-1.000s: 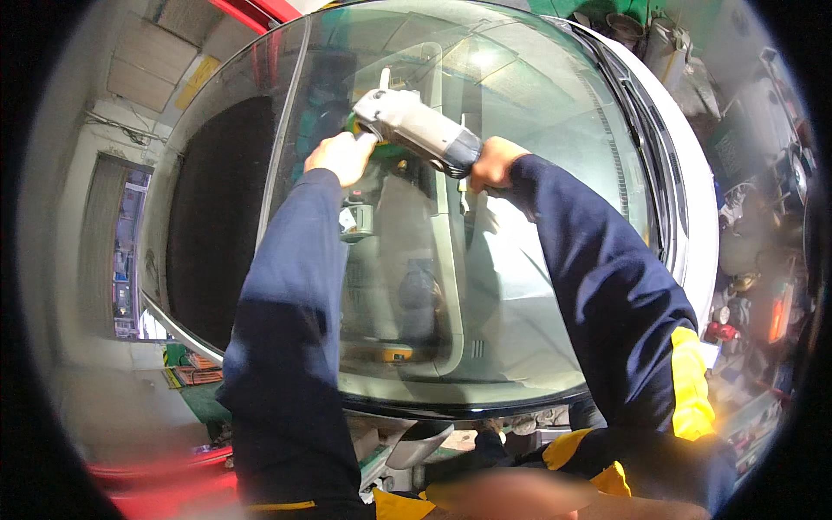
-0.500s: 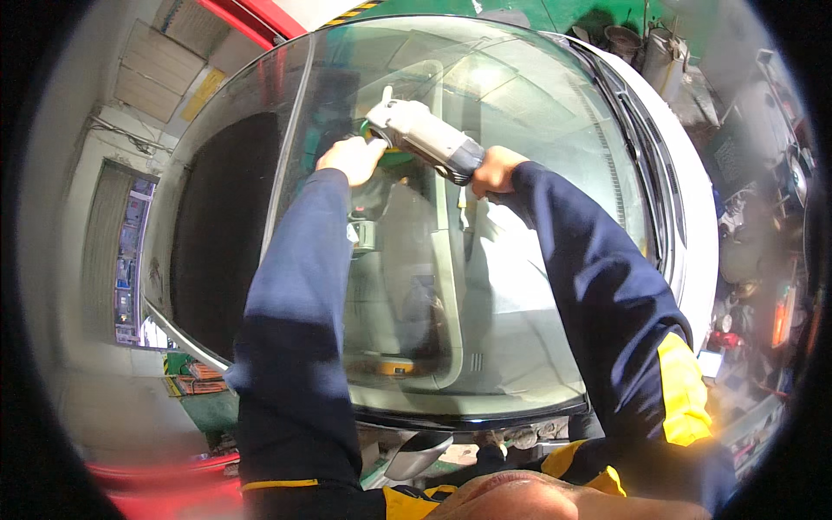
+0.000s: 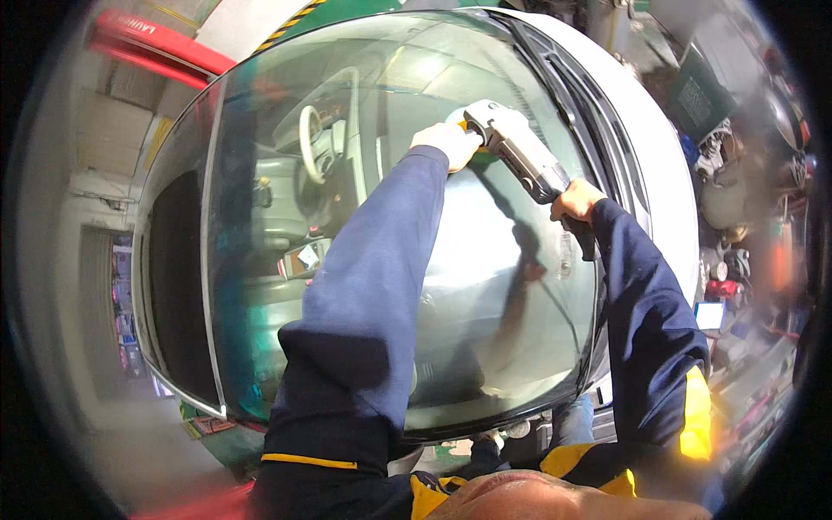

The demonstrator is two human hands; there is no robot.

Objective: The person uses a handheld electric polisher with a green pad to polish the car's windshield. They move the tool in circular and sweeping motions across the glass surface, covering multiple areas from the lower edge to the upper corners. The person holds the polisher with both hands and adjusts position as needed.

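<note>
Both my hands are on a grey and black angle polisher [image 3: 520, 154], its head to the upper left and its body slanting down to the right. My left hand [image 3: 446, 143] is closed beside the head, where a bit of yellow shows; its exact grip is partly hidden. My right hand [image 3: 578, 201] wraps round the black rear end, and a dark handle part sticks out below it. Under the tool lies a car's windshield [image 3: 468, 260], brightly lit and reflecting. The polisher's pad is mostly hidden, so its contact with the glass cannot be made out.
Beyond the glass on the right run the black wiper cowl [image 3: 598, 130] and the white hood [image 3: 672, 191]. The dark roof panel [image 3: 178, 295] is at left, a red lift beam [image 3: 160, 48] at upper left. Cluttered shop goods line the far right.
The polisher and both hands have moved right across the windshield, away from the roof and closer to the cowl. My view has shifted too, so the steering wheel now shows through the glass.
</note>
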